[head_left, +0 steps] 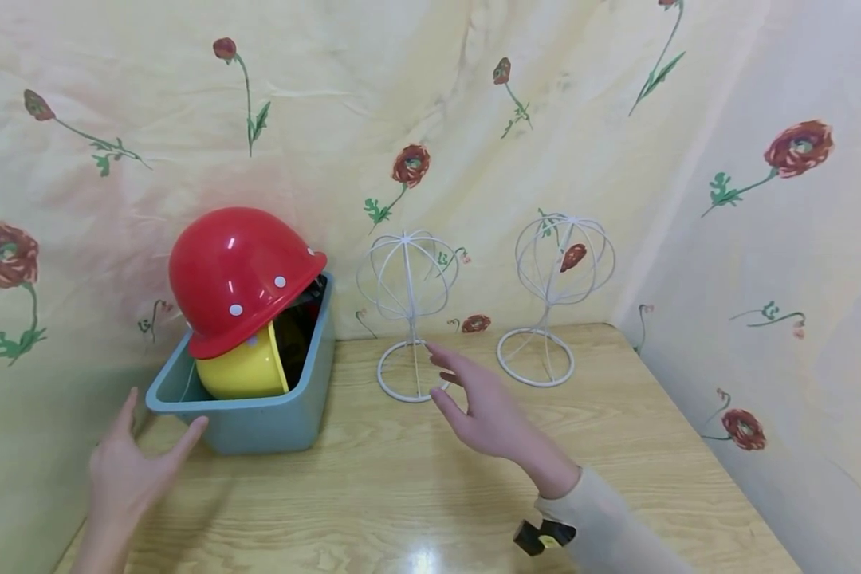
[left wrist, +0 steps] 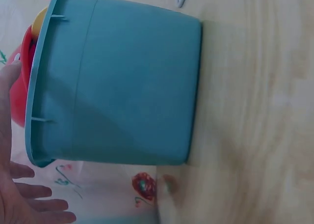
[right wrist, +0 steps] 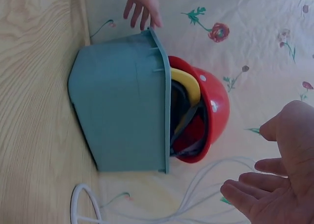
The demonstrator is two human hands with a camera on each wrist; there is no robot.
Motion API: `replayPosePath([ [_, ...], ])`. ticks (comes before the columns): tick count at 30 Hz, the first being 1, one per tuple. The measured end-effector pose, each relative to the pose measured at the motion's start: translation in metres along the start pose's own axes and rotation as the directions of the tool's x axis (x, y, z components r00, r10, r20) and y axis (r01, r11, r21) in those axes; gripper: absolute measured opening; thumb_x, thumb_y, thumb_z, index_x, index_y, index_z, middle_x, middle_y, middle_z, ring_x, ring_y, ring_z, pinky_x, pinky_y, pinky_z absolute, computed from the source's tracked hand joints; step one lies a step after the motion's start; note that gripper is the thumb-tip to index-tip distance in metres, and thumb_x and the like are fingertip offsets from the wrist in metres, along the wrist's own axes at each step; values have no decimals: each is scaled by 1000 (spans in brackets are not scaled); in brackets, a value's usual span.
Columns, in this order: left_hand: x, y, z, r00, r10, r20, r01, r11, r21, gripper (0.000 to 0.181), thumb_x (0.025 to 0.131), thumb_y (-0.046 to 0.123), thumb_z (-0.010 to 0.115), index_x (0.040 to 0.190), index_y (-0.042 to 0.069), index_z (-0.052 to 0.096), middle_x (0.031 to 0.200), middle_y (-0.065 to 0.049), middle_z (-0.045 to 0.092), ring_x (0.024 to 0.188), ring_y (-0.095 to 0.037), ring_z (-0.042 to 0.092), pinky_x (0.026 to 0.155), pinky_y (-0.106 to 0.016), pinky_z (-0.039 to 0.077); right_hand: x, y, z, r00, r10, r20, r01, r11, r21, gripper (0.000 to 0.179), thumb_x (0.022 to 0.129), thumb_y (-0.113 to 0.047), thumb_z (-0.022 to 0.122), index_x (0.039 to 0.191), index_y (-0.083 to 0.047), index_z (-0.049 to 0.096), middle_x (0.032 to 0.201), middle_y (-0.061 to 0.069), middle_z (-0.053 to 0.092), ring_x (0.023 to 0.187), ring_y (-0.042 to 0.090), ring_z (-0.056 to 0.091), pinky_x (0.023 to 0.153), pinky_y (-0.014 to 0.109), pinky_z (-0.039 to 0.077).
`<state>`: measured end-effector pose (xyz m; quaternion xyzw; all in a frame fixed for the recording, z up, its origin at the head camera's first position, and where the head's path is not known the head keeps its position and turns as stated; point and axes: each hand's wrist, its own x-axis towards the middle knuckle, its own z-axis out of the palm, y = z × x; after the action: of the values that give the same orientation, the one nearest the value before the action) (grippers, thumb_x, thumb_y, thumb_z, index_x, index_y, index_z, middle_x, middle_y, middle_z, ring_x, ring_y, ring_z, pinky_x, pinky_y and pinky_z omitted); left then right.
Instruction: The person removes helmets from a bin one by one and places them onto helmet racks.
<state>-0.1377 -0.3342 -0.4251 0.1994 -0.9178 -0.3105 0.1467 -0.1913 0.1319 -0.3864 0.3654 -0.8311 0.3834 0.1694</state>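
Observation:
A red hard hat (head_left: 240, 271) lies tilted on top of a yellow hard hat (head_left: 240, 368) in a blue-grey plastic bin (head_left: 265, 426). Dark straps show inside the helmets in the right wrist view, and much of the bin's inside is hidden. My left hand (head_left: 132, 470) is near the bin's front left corner, thumb and fingers spread, holding nothing. To the right of the bin, my right hand (head_left: 484, 406) hovers in front of a white wire stand (head_left: 409, 311), fingers extended and nothing in them. Both hands also appear beside the bin (right wrist: 122, 96) in the right wrist view.
A second white wire stand (head_left: 545, 319) with a round cage top stands farther right. The wooden table (head_left: 373, 494) meets flower-patterned cloth (head_left: 316, 119) at the back and on the right. A dark wrist device (head_left: 544, 536) sits at my right sleeve.

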Motion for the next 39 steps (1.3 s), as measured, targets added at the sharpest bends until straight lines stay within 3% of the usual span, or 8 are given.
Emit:
replayPosePath([
  [6,12,11,7,994,95,-55,-96,995,-27,110,91,60,74,171,8,18,170,-29,31,152,-57,34,115,-80,34,23,-5,15,998,45,43,-52,983,174,52,104,-2,60,152,8,48,155,23,57,136,37,64,109,38,58],
  [10,18,19,10,987,134,-92,-139,989,-50,105,91,56,76,170,9,25,169,-27,37,150,-55,39,114,-79,36,37,-6,27,993,112,42,-118,965,233,46,106,-7,59,150,6,53,150,20,62,130,33,69,105,35,60],
  [16,28,25,15,975,192,-114,-198,979,-41,103,90,53,78,167,5,30,167,-28,39,148,-55,42,110,-80,40,59,-16,46,972,213,94,-233,893,385,41,108,-10,58,147,3,57,144,19,67,126,34,71,100,28,61],
  [22,29,23,12,973,188,-134,-192,981,-13,103,86,49,81,165,2,34,164,-31,40,146,-55,41,105,-80,45,80,-37,75,959,201,199,-280,782,557,39,109,-7,54,145,8,56,142,26,65,121,42,71,98,27,62],
  [27,33,25,12,983,173,-65,-171,985,32,108,88,56,77,166,0,28,162,-38,34,143,-60,38,100,-82,46,94,-53,94,926,253,279,-377,636,673,37,111,-9,53,144,8,58,143,27,65,124,43,71,101,34,62],
  [32,33,30,12,991,132,-26,-130,989,69,112,88,59,77,167,-1,25,161,-39,32,143,-59,36,100,-79,48,109,-69,112,885,287,367,-465,492,736,38,111,-13,56,144,5,59,142,22,68,127,35,72,107,42,58],
  [39,36,33,14,991,131,-4,-130,987,95,113,90,57,78,167,-3,22,159,-40,29,144,-60,34,95,-77,53,129,-87,126,832,352,429,-546,383,745,39,110,-18,58,145,-1,60,140,12,71,127,27,73,110,45,55],
])
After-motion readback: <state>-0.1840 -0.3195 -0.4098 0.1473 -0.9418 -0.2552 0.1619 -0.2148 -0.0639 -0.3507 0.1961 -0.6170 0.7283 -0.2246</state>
